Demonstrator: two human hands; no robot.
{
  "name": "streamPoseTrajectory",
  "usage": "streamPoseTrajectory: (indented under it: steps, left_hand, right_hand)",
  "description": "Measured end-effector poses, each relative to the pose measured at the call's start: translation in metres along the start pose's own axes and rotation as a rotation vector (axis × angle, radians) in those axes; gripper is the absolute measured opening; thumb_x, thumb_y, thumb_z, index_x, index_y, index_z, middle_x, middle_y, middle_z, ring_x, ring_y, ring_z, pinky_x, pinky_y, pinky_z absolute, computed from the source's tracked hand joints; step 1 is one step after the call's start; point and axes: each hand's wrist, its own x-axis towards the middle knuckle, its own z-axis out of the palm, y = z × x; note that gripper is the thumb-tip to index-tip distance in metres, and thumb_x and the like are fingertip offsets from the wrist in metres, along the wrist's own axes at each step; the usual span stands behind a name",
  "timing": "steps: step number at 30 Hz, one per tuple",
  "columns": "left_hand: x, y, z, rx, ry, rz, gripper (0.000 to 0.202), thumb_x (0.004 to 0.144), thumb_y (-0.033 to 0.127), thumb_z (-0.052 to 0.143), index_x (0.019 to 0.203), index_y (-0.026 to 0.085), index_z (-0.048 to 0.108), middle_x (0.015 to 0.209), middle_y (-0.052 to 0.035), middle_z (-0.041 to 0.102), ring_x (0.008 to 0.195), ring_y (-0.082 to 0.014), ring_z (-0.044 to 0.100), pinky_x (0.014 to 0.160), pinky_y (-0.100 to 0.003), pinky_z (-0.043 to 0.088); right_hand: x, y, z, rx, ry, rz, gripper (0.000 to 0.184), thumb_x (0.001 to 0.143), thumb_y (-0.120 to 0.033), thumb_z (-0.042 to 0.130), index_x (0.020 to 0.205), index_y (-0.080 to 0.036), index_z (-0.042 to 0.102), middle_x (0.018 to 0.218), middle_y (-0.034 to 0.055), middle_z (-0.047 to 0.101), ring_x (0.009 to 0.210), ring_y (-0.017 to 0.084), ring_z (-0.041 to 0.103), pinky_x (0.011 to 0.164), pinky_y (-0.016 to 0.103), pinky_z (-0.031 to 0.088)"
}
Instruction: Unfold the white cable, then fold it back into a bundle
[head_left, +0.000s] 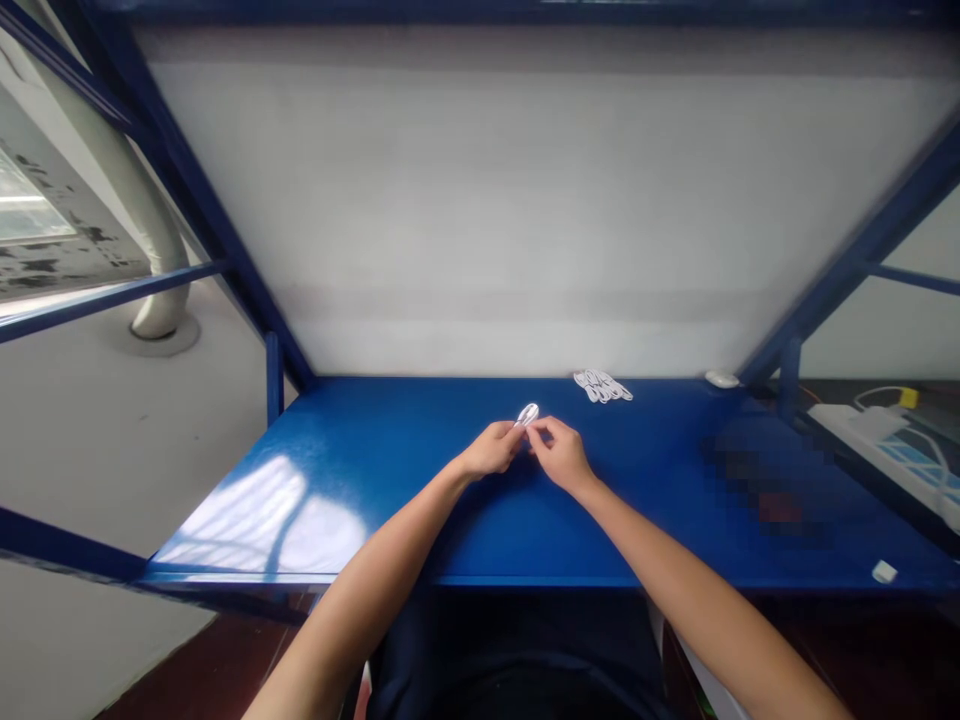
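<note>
Both my hands meet over the middle of the blue table (360,470). My left hand (491,450) and my right hand (559,452) pinch a small white looped piece (528,413) between their fingertips, held just above the tabletop. Both hands have their fingers closed on it. A small pile of similar white pieces (602,386) lies farther back and to the right, near the wall.
A white oval object (721,379) lies at the back right corner. A small white item (884,572) rests at the front right edge. A white power strip with cable (892,445) lies on the neighbouring surface at right. Blue frame struts (847,270) flank the table.
</note>
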Motion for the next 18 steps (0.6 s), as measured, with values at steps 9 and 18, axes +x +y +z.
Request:
streamPoseTrajectory:
  steps: [9,18]
  left_hand:
    - [0.005,-0.013,-0.004,0.098,0.047,0.014,0.048,0.084,0.065,0.041,0.069,0.019,0.039,0.052,0.0089,0.028,0.039,-0.0042,0.024,0.035,-0.019,0.02]
    - [0.001,-0.005,0.0,0.098,0.029,-0.05,0.05,0.082,0.068,0.043,0.076,0.018,0.045,0.054,0.0085,0.031,0.041,-0.0045,0.024,0.036,-0.019,0.018]
  right_hand:
    - [0.003,-0.002,-0.007,-0.017,-0.15,-0.096,0.013,0.085,-0.028,0.055,0.086,-0.021,0.066,0.091,0.0078,0.066,0.081,0.019,0.064,0.061,0.029,0.058]
    - [0.005,0.007,-0.013,-0.091,-0.22,-0.061,0.03,0.089,-0.027,0.05,0.116,-0.023,0.061,0.094,0.0073,0.065,0.075,0.017,0.063,0.067,0.031,0.056]
